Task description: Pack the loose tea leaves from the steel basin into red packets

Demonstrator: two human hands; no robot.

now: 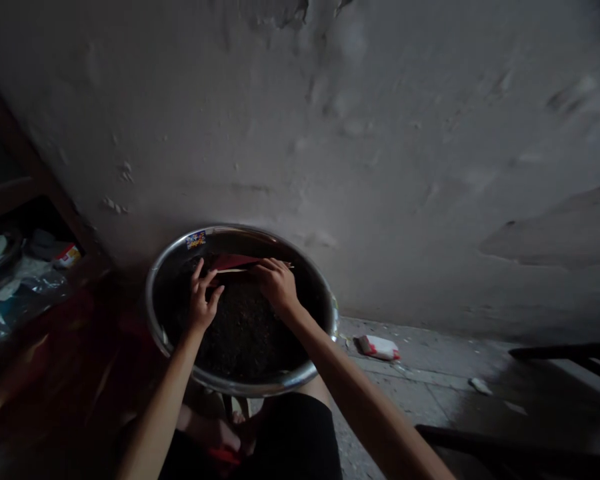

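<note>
A large shiny metal basin (155, 320) holds dark, loose, crumbly material (245, 327). Over its far side lies a dark red sheet (233, 261), with a thin pale stick (230, 271) along its near edge. My right hand (276, 283) is closed over the stick and the sheet's right part, its fingertips hidden from above. A pale tip pokes out just past that hand. At the stick's left end, my left hand (205, 297) has its fingers spread and its thumb apart, with nothing gripped. Whether its index finger touches the stick is hard to tell.
A peeling grey wall (330, 147) rises behind the basin. On the floor at right lies a white and red packet (379, 347). Dark bars (570, 353) stand at the far right. Plastic bags (35, 287) and boxes crowd the left. My knees are under the basin.
</note>
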